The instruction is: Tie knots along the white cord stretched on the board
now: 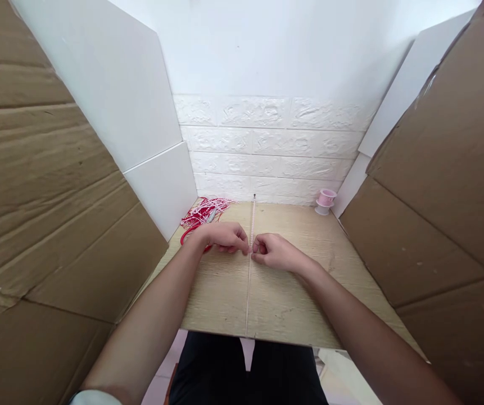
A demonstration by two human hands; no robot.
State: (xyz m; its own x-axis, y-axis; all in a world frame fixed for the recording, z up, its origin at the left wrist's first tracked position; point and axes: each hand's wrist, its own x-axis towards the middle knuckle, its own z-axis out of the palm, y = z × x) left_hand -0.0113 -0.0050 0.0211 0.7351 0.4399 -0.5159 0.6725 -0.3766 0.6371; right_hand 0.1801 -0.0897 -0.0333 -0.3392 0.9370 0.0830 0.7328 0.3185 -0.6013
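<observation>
A thin pale pink cord runs taut down the middle of the wooden board, from a small nail at the back to the front edge. Its far part looks thicker and knotted or braided; the near part is plain. From the left, my left hand pinches at the cord with thumb and forefinger together. My right hand closes in a pinch at the same spot from the right. Fingertips hide any fine strand between them. Red-handled scissors lie partly under my left wrist.
A tangle of red, pink and white threads lies at the back left. Pink ribbon or thread spools are stacked at the back right. Cardboard walls flank both sides, and a white brick-pattern wall stands behind the wooden board.
</observation>
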